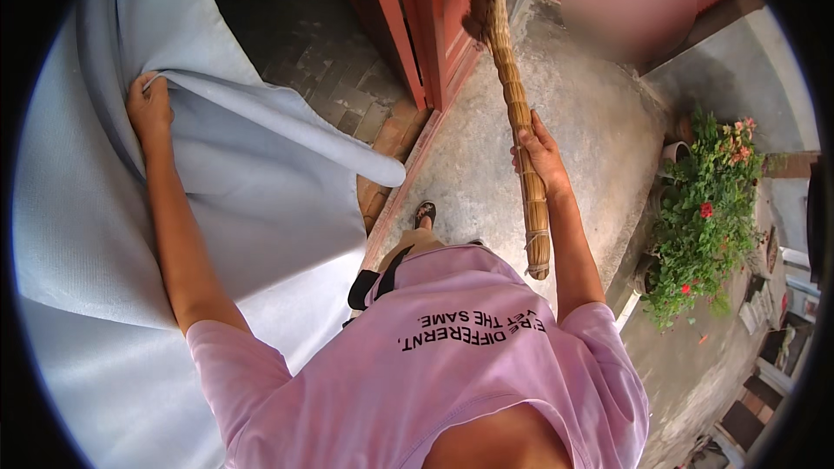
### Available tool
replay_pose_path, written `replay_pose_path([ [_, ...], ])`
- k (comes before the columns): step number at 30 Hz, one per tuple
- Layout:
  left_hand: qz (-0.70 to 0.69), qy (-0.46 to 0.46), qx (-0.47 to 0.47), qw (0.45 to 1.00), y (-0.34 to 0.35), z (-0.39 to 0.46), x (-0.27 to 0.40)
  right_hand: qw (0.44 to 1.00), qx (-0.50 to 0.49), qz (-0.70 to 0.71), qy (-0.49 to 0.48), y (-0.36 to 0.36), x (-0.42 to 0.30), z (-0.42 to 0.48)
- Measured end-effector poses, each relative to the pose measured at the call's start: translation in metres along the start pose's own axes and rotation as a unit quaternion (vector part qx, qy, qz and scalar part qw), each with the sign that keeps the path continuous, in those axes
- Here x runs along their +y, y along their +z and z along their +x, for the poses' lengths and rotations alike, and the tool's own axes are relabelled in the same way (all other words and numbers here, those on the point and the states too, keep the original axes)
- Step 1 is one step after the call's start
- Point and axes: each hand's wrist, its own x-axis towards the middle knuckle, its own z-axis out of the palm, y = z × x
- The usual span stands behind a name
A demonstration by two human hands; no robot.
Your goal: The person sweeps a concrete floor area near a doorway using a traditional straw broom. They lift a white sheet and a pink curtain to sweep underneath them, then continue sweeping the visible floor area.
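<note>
A large pale blue-grey cloth curtain (260, 234) hangs at my left, across part of a doorway. My left hand (151, 107) grips a bunched fold of it, and a loose flap droops from there toward the door sill. In my right hand (541, 150) is a straw broom (515, 94), its bound handle end pointing back toward me. The broom reaches away from me past the top edge of the picture, so its far end is cut off.
A red wooden door frame (430, 32) rises ahead, with a raised sill (401, 189) below. Beyond the curtain lies a dark brick floor (326, 71). Concrete (469, 150) runs underfoot. Potted flowering plants (704, 228) line the right side, near a low grey wall (723, 71).
</note>
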Motion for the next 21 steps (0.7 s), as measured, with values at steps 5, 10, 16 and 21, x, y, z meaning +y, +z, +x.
replay_pose_path([
  [5,0.028,0.046,-0.066,0.996,0.072,0.001,-0.018,0.971,0.044,-0.201,0.122,-0.08,0.134,0.014],
  [10,-0.009,-0.006,-0.186,0.983,0.139,-0.005,-0.005,0.947,0.038,-0.17,0.27,-0.11,0.214,-0.054],
  [16,-0.25,-0.071,-0.34,0.904,0.214,-0.033,0.089,0.937,0.148,-0.084,0.303,-0.118,0.256,-0.096],
  [21,-0.35,-0.017,-0.457,0.818,0.262,-0.047,0.168,0.95,0.221,0.016,0.218,-0.1,0.171,-0.074],
])
